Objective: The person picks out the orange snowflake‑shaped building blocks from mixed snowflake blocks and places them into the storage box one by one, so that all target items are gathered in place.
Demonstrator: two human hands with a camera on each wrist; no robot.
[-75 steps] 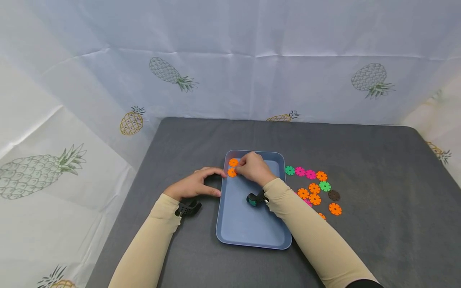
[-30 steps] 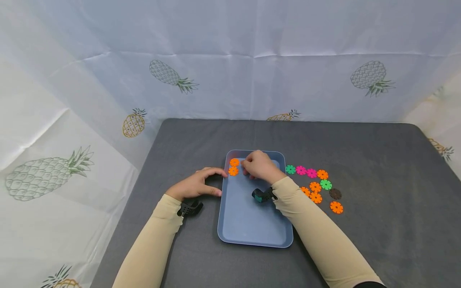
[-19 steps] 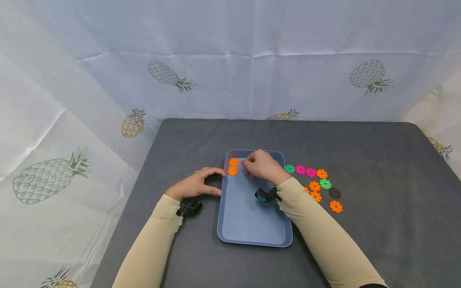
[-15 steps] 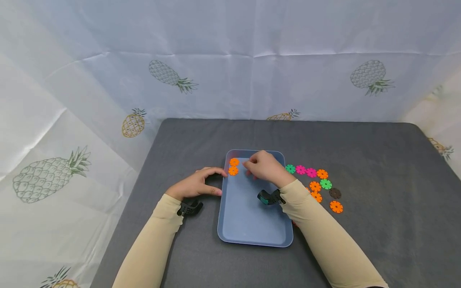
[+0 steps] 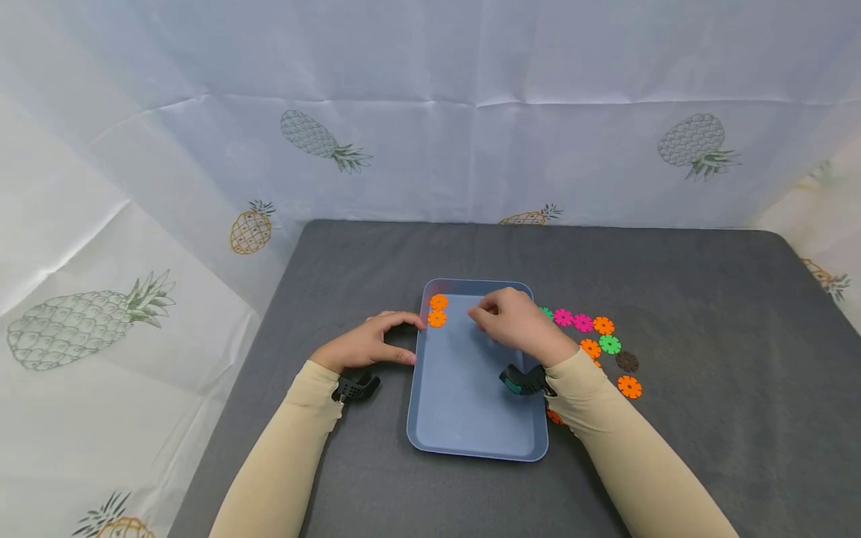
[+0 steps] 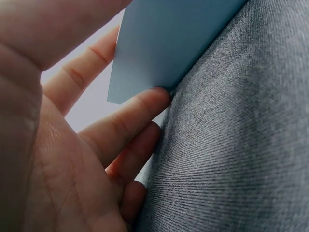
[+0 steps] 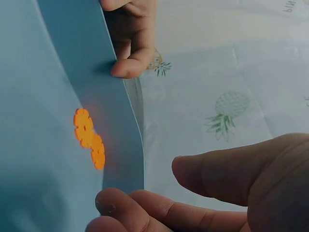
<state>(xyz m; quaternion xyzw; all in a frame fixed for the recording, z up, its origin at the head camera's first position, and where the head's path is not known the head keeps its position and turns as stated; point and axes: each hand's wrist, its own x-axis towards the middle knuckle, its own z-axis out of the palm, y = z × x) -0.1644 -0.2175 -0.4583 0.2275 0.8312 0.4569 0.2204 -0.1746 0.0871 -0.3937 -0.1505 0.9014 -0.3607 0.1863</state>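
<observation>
Two orange notched discs [image 5: 437, 319], flower-like in outline, lie side by side at the far left corner inside the blue tray [image 5: 464, 418]. Over the tray's far right part hovers my right hand [image 5: 514, 323], fingers bent. The right wrist view shows a gap between its thumb [image 7: 207, 174] and fingers, nothing in it, with the orange discs [image 7: 84, 128] beyond. My left hand [image 5: 366, 345] rests at the tray's left side, thumb and index spread along it. In the left wrist view its fingertips touch the tray's outer wall [image 6: 159, 43].
Right of the tray, more notched discs lie on the grey cloth: pink [image 5: 583, 323], green [image 5: 610, 344], brown [image 5: 628, 362] and orange [image 5: 629, 387]. My right forearm [image 5: 619, 426] hides some of them. A pineapple-print curtain [image 5: 430, 164] hangs behind the table.
My right hand has left the two orange discs and moved right across the tray; earlier its fingertips were at the nearer one. My left hand has stayed at the tray's side.
</observation>
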